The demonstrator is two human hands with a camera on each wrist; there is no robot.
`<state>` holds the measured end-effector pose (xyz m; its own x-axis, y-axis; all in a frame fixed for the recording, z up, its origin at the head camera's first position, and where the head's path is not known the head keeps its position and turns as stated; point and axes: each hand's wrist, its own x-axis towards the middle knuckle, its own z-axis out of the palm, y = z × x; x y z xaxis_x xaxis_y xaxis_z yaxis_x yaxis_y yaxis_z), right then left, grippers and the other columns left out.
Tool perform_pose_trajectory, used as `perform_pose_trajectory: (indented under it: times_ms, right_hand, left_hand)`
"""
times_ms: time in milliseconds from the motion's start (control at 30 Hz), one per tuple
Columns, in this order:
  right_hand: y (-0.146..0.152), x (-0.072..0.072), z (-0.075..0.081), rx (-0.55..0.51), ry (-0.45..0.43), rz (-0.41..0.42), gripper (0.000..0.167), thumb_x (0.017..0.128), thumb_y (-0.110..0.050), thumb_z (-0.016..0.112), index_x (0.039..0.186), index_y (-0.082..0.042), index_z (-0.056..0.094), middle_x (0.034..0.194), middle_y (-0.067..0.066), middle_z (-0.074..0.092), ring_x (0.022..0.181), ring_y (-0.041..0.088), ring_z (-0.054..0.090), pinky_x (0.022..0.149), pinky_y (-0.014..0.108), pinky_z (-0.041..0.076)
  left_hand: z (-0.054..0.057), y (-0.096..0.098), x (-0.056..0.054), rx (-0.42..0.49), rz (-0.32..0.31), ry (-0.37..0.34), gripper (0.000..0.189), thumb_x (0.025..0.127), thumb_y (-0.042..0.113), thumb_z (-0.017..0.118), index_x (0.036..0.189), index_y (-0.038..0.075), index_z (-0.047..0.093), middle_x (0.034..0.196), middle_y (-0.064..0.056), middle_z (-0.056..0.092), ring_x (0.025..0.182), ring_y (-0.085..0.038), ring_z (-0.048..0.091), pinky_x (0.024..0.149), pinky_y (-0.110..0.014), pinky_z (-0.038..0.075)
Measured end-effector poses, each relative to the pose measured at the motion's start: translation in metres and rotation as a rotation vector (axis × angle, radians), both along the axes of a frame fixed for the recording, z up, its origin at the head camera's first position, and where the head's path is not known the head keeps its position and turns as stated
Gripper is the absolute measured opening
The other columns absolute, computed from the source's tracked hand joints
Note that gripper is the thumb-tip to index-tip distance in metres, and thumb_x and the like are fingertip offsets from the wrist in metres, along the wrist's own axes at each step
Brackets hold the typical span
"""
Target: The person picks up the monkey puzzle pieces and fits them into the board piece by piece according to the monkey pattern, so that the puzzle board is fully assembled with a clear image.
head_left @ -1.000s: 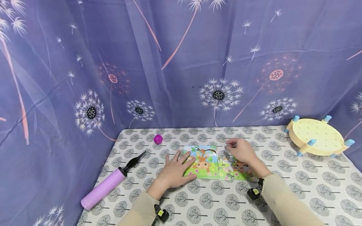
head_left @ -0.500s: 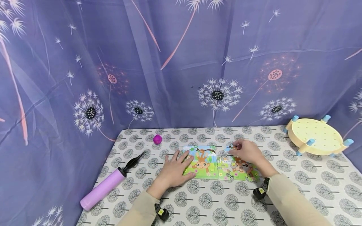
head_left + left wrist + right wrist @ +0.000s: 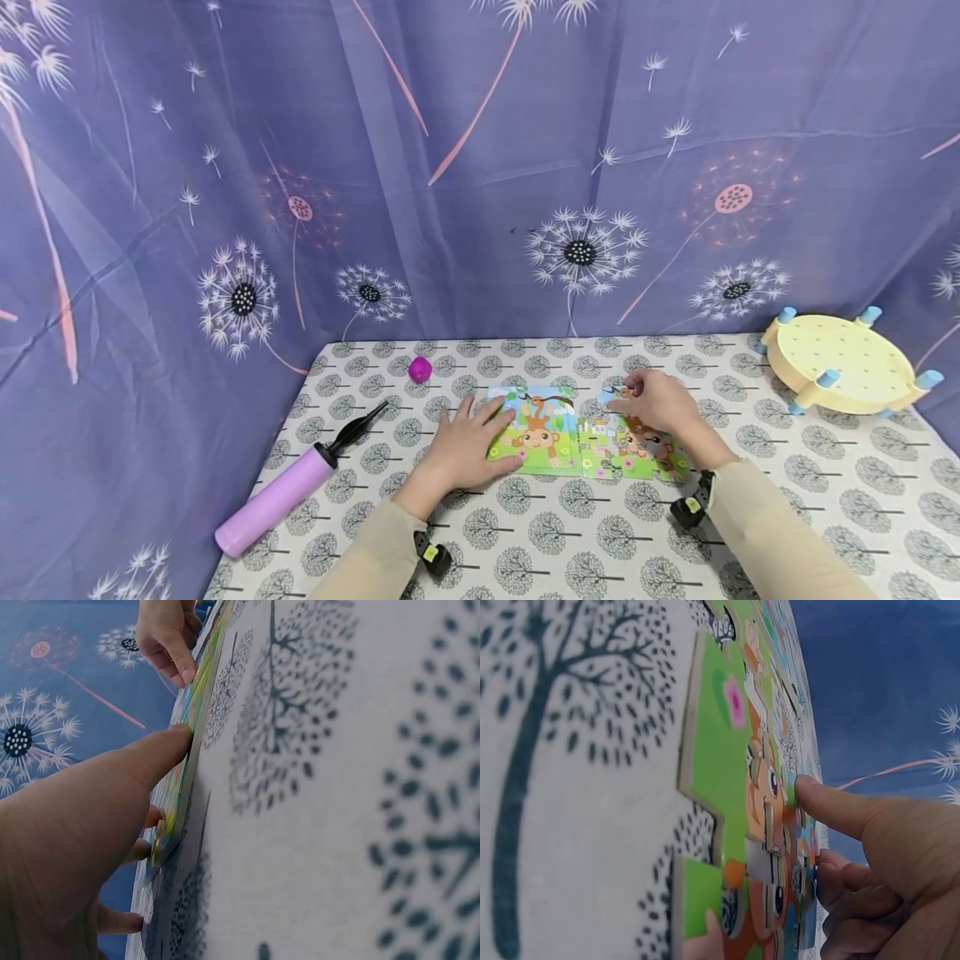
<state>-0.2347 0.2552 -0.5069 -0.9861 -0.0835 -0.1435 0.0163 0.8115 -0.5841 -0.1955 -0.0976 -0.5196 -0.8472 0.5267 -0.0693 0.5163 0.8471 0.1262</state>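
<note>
My left hand (image 3: 465,446), fingers spread, rests on the left edge of a monkey picture puzzle (image 3: 538,442) lying flat on the table. Its thumb lies along the near side, as the left wrist view shows too. To the right, several loosely joined puzzle pieces (image 3: 600,458) form part of a second monkey picture, with gaps between them. At the far side of these, my right hand (image 3: 663,408) pinches a blue-and-brown puzzle piece (image 3: 609,396), partly hidden by the fingers. In the right wrist view, the thumb touches the far pieces and the other fingers are curled.
A purple hand pump (image 3: 277,500) with a black nozzle lies at the left. Near the back is a small magenta object (image 3: 420,369). A yellow oval stool-like thing (image 3: 843,358), its blue-tipped legs up, stands back right. A purple curtain (image 3: 480,250) hangs behind the table.
My right hand has moved slightly right and settled over the loose pieces, where a blue-and-brown piece now shows at its fingertips. The left hand has stayed on the left picture.
</note>
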Motion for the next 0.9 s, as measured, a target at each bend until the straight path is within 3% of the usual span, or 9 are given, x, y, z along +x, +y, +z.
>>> perform_pose_trajectory:
  times_ms: [167,400,633,900]
  right_hand:
    - [0.003,0.0,0.0,0.017,0.029,0.016,0.06,0.088,-0.041,0.083,0.123,0.002,0.063,0.093,0.007,0.062,0.071,0.02,0.054,0.063,0.034,0.048]
    - [0.009,0.004,0.0,0.001,0.086,0.051,0.048,0.092,-0.034,0.079,0.122,0.0,0.063,0.114,0.016,0.067,0.093,0.028,0.064,0.085,0.051,0.055]
    - [0.016,0.007,-0.005,-0.042,0.142,0.064,0.031,0.095,-0.032,0.078,0.111,-0.009,0.063,0.099,0.003,0.065,0.078,0.017,0.059,0.072,0.036,0.049]
    - [0.026,0.01,-0.004,-0.107,0.165,0.134,0.023,0.099,-0.018,0.072,0.119,-0.011,0.063,0.095,0.003,0.069,0.066,0.017,0.058,0.061,0.035,0.048]
  left_hand:
    - [0.0,0.001,-0.002,0.0,0.006,-0.015,0.09,0.09,0.084,0.048,0.163,0.032,0.036,0.172,0.004,0.021,0.151,-0.052,0.02,0.107,-0.083,0.024]
    - [-0.002,0.002,-0.004,-0.02,0.004,-0.006,0.097,0.084,0.09,0.047,0.164,0.035,0.034,0.172,0.003,0.021,0.152,-0.051,0.02,0.107,-0.083,0.025]
    - [0.0,0.002,-0.004,-0.026,0.002,-0.017,0.098,0.084,0.09,0.047,0.164,0.035,0.033,0.172,0.001,0.021,0.152,-0.051,0.019,0.107,-0.083,0.025]
    - [-0.003,0.002,-0.005,-0.024,0.005,-0.023,0.098,0.084,0.09,0.046,0.164,0.036,0.032,0.173,0.001,0.019,0.152,-0.052,0.019,0.107,-0.084,0.023]
